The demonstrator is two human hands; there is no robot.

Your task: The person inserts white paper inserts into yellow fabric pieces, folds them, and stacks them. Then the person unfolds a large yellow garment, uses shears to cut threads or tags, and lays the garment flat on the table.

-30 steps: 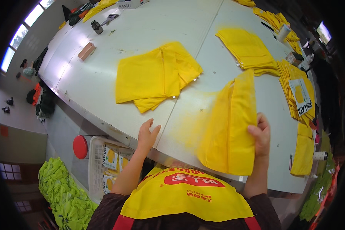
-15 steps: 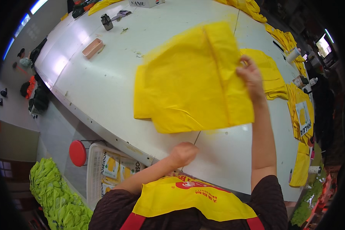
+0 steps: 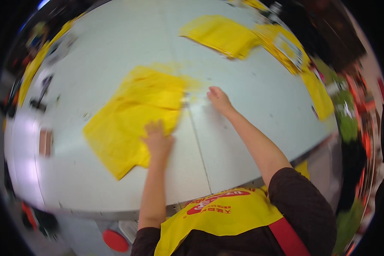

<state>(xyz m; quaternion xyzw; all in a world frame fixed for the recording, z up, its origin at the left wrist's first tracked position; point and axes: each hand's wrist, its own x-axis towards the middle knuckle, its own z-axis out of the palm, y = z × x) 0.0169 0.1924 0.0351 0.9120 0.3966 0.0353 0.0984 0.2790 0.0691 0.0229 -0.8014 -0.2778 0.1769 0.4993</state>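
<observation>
A yellow garment (image 3: 134,109), thin and creased, lies spread on the white table (image 3: 132,192), its upper edge smeared by motion. Fingers spread, my left hand (image 3: 158,143) presses flat on its near right part. A small white label shows at its right edge. My right hand (image 3: 219,100) hovers over the bare tabletop to the right of the garment, apart from it, its fingers curled in with nothing visible in them. Further back lies a neat stack of folded yellow garments (image 3: 222,35).
More yellow pieces (image 3: 318,96) run along the table's right side, beside a white printed sheet (image 3: 290,50). A pinkish tray (image 3: 45,142) and a dark bottle (image 3: 38,104) stand at the left. A red stool (image 3: 115,240) is below the near edge.
The yellow garment has come down from my raised right hand onto the table, which has let go of it. My left hand has moved onto it. The view has turned right.
</observation>
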